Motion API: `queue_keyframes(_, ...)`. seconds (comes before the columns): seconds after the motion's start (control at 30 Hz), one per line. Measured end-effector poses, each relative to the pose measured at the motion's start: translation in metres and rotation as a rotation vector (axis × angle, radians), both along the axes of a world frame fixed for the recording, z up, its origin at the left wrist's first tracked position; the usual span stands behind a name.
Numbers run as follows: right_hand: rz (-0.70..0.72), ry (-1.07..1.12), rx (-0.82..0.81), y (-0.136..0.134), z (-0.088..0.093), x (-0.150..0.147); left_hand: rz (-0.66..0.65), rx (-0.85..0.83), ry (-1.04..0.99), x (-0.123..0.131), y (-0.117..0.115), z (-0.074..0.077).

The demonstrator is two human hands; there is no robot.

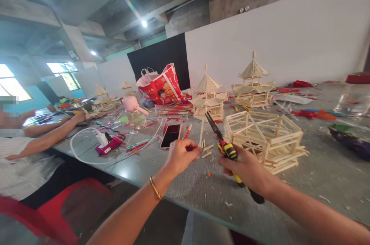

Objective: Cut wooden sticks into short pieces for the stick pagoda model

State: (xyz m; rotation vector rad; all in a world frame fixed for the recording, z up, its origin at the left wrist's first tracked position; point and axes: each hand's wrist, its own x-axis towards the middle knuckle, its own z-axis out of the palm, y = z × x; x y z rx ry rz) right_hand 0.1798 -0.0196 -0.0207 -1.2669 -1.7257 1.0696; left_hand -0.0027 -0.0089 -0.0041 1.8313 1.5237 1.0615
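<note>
My right hand (pixel 245 167) is closed around yellow-and-black handled cutting pliers (pixel 222 141), whose dark jaws point up and away over the grey table (pixel 202 191). My left hand (pixel 181 155) is curled in a pinch just left of the pliers, above several short cut wooden sticks (pixel 207 151); what it pinches is too small to make out. A hexagonal frame of wooden sticks (pixel 267 137) stands right behind my right hand.
Two finished stick pagodas (pixel 207 96) (pixel 253 83) stand farther back. A phone (pixel 170 135), a pink bottle (pixel 133 111), a red bag (pixel 160 85), a charger with white cable (pixel 106 144) lie left. Another person (pixel 26 148) sits at the left. A glass jar (pixel 354 96) stands far right.
</note>
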Motion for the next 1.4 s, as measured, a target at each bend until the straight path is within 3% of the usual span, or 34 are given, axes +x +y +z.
queue_keyframes(0.13, 0.021, -0.413, 0.232, -0.007, 0.007, 0.003, 0.094, 0.115, 0.125, -0.02, 0.003, 0.012)
queue_keyframes(0.3, 0.102, -0.552, 0.274, -0.011, 0.001, 0.002, 0.079, 0.107, 0.16, -0.024, -0.001, 0.03)
queue_keyframes(0.5, 0.138, -0.558, 0.252, -0.013, 0.003, -0.001, -0.058, 0.034, 0.17, -0.019, -0.001, 0.037)
queue_keyframes(1.0, 0.195, -0.486, 0.183, -0.013, 0.01, 0.003, -0.082, -0.058, 0.141, -0.018, -0.003, 0.045)
queue_keyframes(1.4, 0.172, -0.477, 0.185, -0.011, 0.009, 0.002, -0.083, 0.033, 0.242, -0.017, -0.001, 0.044)
